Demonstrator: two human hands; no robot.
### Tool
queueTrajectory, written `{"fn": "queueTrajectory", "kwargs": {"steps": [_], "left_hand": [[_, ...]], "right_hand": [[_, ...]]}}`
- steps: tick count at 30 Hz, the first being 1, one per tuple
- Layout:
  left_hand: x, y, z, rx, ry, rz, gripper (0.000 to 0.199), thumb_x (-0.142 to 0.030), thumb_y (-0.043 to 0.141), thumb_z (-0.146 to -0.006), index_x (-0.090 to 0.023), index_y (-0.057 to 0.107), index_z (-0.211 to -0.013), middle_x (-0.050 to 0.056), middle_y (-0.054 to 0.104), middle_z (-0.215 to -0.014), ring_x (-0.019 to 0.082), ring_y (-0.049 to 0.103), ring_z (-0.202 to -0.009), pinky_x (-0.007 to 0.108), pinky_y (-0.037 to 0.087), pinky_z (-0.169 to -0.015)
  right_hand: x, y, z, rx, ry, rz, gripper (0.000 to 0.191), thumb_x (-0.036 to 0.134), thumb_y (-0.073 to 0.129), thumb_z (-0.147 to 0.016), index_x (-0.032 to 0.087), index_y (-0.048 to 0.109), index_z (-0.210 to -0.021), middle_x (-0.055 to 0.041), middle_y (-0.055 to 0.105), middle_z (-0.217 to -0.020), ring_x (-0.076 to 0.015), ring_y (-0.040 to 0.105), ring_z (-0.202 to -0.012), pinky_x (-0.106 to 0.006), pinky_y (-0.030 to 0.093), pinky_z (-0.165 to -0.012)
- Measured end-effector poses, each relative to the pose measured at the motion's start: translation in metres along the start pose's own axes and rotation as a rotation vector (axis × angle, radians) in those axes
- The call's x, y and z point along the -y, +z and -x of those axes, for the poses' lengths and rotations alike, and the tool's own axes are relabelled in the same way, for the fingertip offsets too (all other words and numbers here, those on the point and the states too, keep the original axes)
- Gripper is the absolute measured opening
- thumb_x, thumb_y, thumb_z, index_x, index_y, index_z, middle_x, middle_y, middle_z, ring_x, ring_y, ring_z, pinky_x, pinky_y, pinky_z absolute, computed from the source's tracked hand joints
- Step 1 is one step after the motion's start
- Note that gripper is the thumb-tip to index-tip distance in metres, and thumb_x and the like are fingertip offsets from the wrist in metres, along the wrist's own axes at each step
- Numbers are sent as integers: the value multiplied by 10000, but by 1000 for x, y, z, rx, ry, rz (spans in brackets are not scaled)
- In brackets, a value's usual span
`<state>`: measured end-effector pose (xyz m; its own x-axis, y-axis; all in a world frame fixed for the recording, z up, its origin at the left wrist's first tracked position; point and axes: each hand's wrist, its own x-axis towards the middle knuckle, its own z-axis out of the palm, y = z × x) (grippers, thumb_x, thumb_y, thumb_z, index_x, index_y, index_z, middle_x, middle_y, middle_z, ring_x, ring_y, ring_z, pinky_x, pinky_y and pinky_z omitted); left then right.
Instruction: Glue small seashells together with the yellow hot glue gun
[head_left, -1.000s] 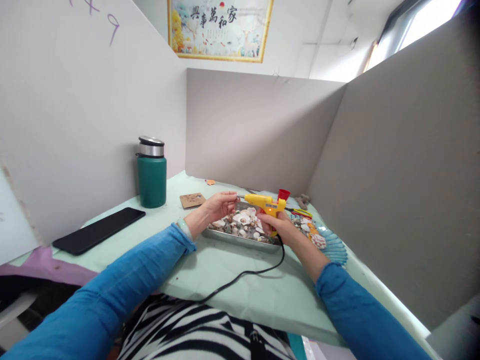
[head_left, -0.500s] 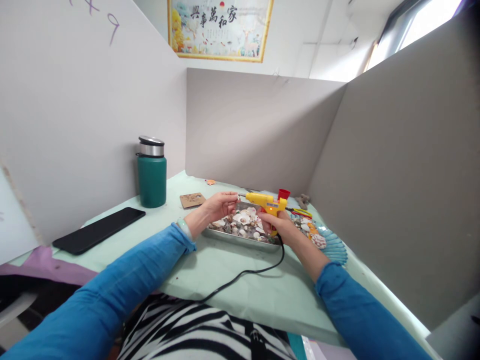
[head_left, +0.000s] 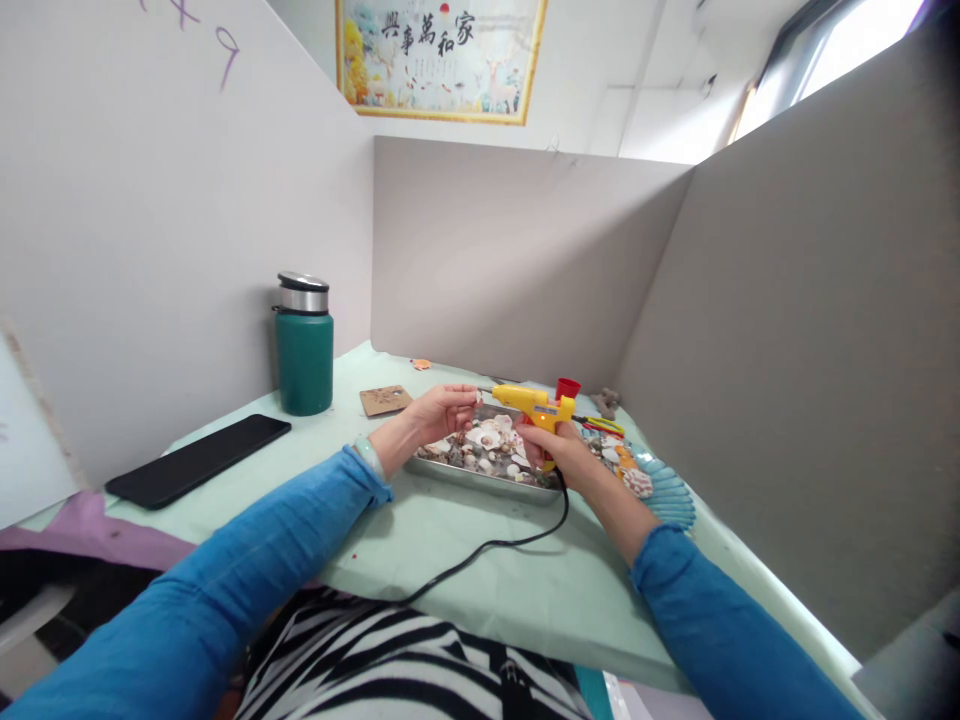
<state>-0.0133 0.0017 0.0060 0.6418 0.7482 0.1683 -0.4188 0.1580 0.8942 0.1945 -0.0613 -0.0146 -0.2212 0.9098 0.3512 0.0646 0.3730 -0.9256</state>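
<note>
My right hand (head_left: 551,443) is wrapped round the handle of a yellow hot glue gun (head_left: 529,400), whose nozzle points left. Its black cord (head_left: 487,546) runs down over the table edge. At the nozzle tip, my left hand (head_left: 442,410) pinches a small pale piece (head_left: 479,397), too small to name for certain. Both hands are above a metal tray (head_left: 480,478) full of seashells (head_left: 487,440) in white, brown and grey. The hands and glue gun hide part of the tray.
A green bottle (head_left: 304,360) and a black phone (head_left: 199,460) are on the left, near a brown card (head_left: 385,400). Rightward lie a large blue shell (head_left: 666,490), yellow-and-red-handled pliers (head_left: 604,426) and a red cup (head_left: 568,388). Grey partitions (head_left: 517,250) enclose the table (head_left: 480,600).
Both hands stay almost in place. The small piece in my left fingers has shifted or turned very slightly at the glue gun's nozzle.
</note>
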Motion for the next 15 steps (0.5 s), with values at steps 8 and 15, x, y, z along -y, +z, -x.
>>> {"fn": "queueTrajectory", "kwargs": {"steps": [8, 15], "left_hand": [[-1, 1, -1, -82, 41, 44, 180, -94, 693, -686, -93, 605, -843, -27, 526, -583, 47, 446, -438, 205, 429, -466], [0, 0, 0, -2, -3, 2, 186, -125, 718, -677, -91, 601, -817, -35, 501, -529, 47, 430, -423, 211, 422, -476]], "right_hand": [[-1, 1, 1, 6, 12, -1, 237, 396, 636, -747, 175, 562, -793, 69, 420, -417, -81, 345, -377, -228, 288, -407], [-2, -1, 0, 1, 0, -10, 220, 385, 633, -761, 178, 557, -777, 64, 426, -410, -79, 345, -377, -227, 273, -407]]}}
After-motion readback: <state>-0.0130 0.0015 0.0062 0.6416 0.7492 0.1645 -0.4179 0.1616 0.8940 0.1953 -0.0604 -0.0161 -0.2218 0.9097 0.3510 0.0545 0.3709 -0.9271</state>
